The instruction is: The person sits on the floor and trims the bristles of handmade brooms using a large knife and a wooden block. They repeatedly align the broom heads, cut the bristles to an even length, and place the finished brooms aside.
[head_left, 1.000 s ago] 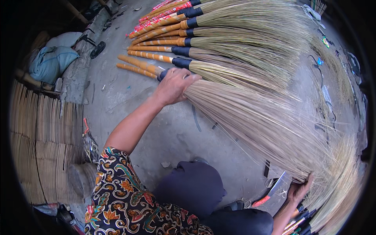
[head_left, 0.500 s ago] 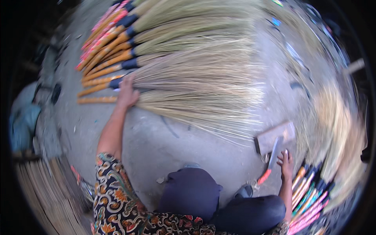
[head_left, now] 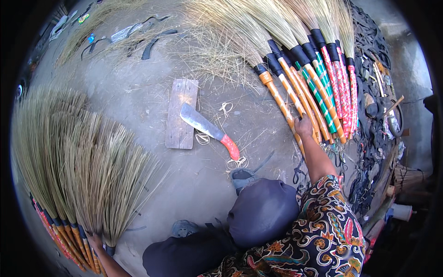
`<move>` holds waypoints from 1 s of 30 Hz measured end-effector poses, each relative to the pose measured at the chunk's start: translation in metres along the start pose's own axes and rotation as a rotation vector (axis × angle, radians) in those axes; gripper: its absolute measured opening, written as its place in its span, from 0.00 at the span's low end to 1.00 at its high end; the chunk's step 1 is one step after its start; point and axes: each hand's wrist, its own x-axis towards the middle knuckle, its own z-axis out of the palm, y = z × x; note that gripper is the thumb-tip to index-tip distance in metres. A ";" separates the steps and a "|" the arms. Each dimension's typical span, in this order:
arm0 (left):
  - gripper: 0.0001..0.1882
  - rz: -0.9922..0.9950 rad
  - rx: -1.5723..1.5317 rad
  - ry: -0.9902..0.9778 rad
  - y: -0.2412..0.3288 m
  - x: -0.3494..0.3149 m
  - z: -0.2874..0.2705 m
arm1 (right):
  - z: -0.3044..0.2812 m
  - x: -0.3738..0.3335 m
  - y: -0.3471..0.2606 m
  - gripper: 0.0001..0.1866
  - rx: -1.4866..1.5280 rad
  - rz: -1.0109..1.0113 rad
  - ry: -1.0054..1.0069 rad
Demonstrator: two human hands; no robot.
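At the lower left, my left hand [head_left: 95,241] is closed at the neck of a grass broom [head_left: 113,203] on the near side of a fanned row; its fingers are partly hidden. Far over to the right, my right hand [head_left: 303,125] has its fingers closed round the lower handle of another broom [head_left: 277,94], wrapped in orange and bound in black at the neck. Beside that one lie several more brooms [head_left: 324,85] with green, orange and pink-red handles. Their bristles point away from me.
A broad-bladed machete [head_left: 203,123] with a red handle rests across a wooden board [head_left: 181,115] on the concrete floor. Loose straw [head_left: 212,51] lies beyond it. Black strips [head_left: 369,51] are heaped at the right. My sandalled foot [head_left: 242,177] is near the machete handle.
My view has swung to the right. My right hand, open near the machete before, now grips a broom handle in the right-hand pile. The left hand stays at the brooms on the left.
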 end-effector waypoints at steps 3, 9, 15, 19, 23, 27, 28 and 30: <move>0.38 -0.005 0.037 0.071 0.063 0.003 -0.012 | 0.017 0.026 0.002 0.31 -0.007 -0.112 -0.176; 0.30 0.354 0.005 0.463 0.276 -0.031 -0.068 | 0.028 0.030 -0.033 0.32 0.124 -0.092 -0.208; 0.18 0.761 -0.350 0.186 0.531 -0.123 -0.117 | -0.035 -0.034 -0.071 0.17 0.785 -0.097 -0.556; 0.21 0.752 -0.566 -0.267 0.650 -0.182 -0.112 | -0.093 -0.074 -0.107 0.15 1.457 -0.044 -1.094; 0.34 0.849 -0.707 -0.456 0.738 -0.212 -0.103 | -0.116 -0.094 -0.199 0.20 1.445 -0.326 -0.826; 0.39 0.636 -0.967 -0.641 0.808 -0.224 -0.090 | -0.110 -0.160 -0.283 0.44 1.039 -0.807 0.001; 0.38 0.549 -1.028 -0.720 0.816 -0.220 -0.086 | -0.108 -0.176 -0.291 0.47 1.033 -0.976 0.008; 0.34 0.624 -0.663 -0.164 0.812 -0.203 -0.081 | -0.104 -0.192 -0.296 0.51 1.106 -1.136 -0.363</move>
